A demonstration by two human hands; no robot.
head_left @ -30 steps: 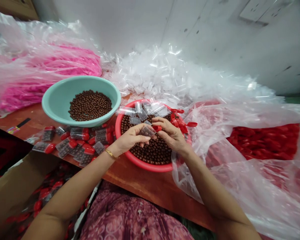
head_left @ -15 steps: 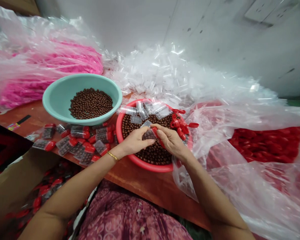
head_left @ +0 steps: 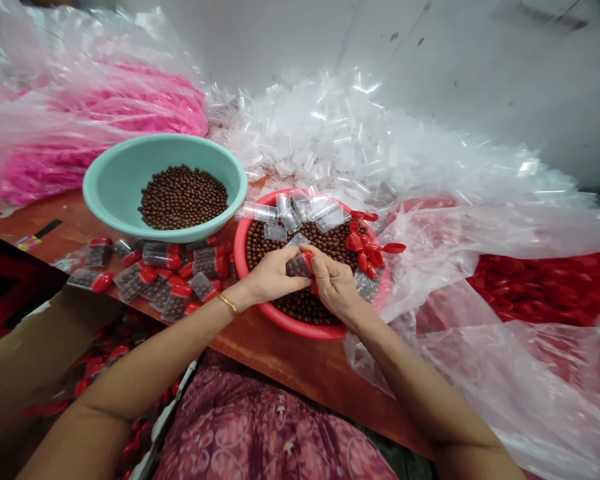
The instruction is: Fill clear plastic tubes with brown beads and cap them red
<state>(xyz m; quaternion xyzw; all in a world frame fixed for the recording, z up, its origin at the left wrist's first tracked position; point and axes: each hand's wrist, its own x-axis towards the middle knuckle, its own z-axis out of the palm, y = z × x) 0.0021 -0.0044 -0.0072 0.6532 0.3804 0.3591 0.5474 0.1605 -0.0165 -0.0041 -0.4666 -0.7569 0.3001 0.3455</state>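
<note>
My left hand (head_left: 273,277) is closed around a clear plastic tube (head_left: 299,265) filled with brown balls. At the tube's right end, my right hand (head_left: 334,280) pinches a red cap, partly hidden by my fingers. Both hands are above a red basin (head_left: 300,330) of brown balls (head_left: 263,243). Several clear tubes (head_left: 287,212) lie on the balls at the basin's far side. Loose red caps (head_left: 363,247) lie at its right side.
A teal basin (head_left: 105,180) with brown balls stands at the left. Filled, red-capped tubes (head_left: 175,303) lie before it, above a cardboard box (head_left: 45,353). Clear tubes (head_left: 330,133) are heaped behind. Plastic bags hold pink pieces (head_left: 145,100) and red caps (head_left: 540,290).
The view has shifted slightly. Both hands stay together on the tube and its cap, with my right fingers now bent more tightly over the cap end.
</note>
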